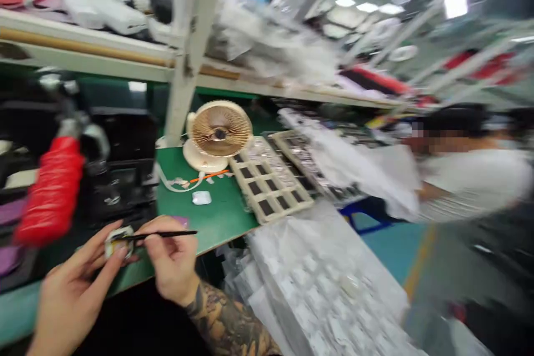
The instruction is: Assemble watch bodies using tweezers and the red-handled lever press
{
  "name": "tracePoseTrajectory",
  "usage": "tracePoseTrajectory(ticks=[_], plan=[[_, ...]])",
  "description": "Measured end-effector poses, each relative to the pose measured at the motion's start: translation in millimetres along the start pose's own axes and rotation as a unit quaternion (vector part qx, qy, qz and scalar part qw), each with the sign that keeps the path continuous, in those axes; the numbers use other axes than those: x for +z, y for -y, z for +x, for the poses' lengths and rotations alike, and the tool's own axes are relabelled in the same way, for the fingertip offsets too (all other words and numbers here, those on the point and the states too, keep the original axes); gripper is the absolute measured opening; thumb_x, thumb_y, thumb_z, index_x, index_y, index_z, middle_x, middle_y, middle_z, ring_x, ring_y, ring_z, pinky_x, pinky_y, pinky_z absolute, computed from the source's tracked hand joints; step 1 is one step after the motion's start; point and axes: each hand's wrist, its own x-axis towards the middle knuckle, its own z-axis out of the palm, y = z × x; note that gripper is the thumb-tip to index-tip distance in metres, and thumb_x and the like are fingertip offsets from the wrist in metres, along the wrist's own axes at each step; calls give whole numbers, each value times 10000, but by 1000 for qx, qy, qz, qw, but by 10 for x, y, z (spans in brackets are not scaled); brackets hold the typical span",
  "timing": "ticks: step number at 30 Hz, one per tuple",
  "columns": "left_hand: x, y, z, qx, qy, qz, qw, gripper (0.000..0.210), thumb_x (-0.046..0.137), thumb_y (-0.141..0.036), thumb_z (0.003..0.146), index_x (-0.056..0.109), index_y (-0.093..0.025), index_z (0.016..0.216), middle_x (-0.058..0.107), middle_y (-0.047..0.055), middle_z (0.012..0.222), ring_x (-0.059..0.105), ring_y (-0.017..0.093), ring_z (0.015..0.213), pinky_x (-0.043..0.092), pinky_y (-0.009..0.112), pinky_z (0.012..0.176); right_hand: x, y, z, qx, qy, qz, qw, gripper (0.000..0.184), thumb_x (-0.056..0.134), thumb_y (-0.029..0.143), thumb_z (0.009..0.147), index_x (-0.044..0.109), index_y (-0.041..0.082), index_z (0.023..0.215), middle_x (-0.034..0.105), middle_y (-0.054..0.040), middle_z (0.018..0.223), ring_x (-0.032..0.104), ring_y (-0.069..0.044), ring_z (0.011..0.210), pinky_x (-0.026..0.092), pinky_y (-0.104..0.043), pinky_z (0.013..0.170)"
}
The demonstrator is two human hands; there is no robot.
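Close to my body, my left hand (pixel 77 283) pinches a small white rounded part (pixel 110 240) between thumb and fingers. Black tweezers (pixel 177 233) lie in the closed fingers of my right hand (pixel 177 267), roughly level. Their tip reaches the inside of the white part, where a yellowish spot shows; whether it grips anything there is too small to tell. Another small white piece (pixel 202 197) rests on the green mat (pixel 221 217) beyond my hands.
At left stands a dark fixture with a red-wrapped handle (pixel 52 189). A beige fan (pixel 219 130) stands behind the mat, beside a tray of dark rectangular pieces (pixel 287 214). White moulded trays (pixel 300 267) are stacked at right. A person (pixel 475 178) handles a white sheet (pixel 354 172).
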Motion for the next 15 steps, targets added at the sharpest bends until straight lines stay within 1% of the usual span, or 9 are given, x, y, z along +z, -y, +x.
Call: tracePoseTrajectory(ticks=[1,3,5,9,12,15], plan=[[39,-103,-9,-18,-4,-15,1000,543,900,-466,999,792,-258,1489,902,73,1285,918,260,994,744,267,931,-9,45,14,-14,3,-7,1000,133,738,335,1098,837,249,1118,830,-67,965,778,-204,884,638,-362,819],[114,-257,11,-28,-2,-49,998,503,876,-451,1021,805,-208,1455,910,94,1229,919,260,952,762,293,903,-29,83,57,-43,8,-22,999,107,717,249,1098,819,254,1131,828,-60,981,784,-204,913,647,-363,828],[158,-326,61,-35,-4,-72,997,486,854,-409,1038,794,-183,1464,916,93,1161,911,240,889,761,293,878,-38,62,96,-60,15,-39,997,130,703,186,1088,804,253,1135,823,-60,990,788,-214,932,660,-383,834],[157,-354,81,-43,0,-95,995,467,824,-326,1056,770,-187,1499,908,78,1161,900,216,896,741,290,909,-29,24,88,-70,27,-65,995,183,690,134,1068,787,260,1160,812,-60,995,791,-234,938,664,-420,824],[146,-360,40,-45,3,-101,994,449,821,-315,1066,772,-206,1498,904,56,1135,896,202,902,725,267,912,-28,35,59,-74,31,-81,993,194,687,127,1064,784,262,1164,808,-62,997,790,-242,939,661,-432,815],[151,-357,28,-44,4,-107,993,449,827,-319,1065,775,-208,1497,900,62,1186,900,206,907,726,267,902,-30,39,56,-78,16,-93,993,192,680,123,1067,779,262,1156,799,-63,997,784,-244,940,657,-437,808]])
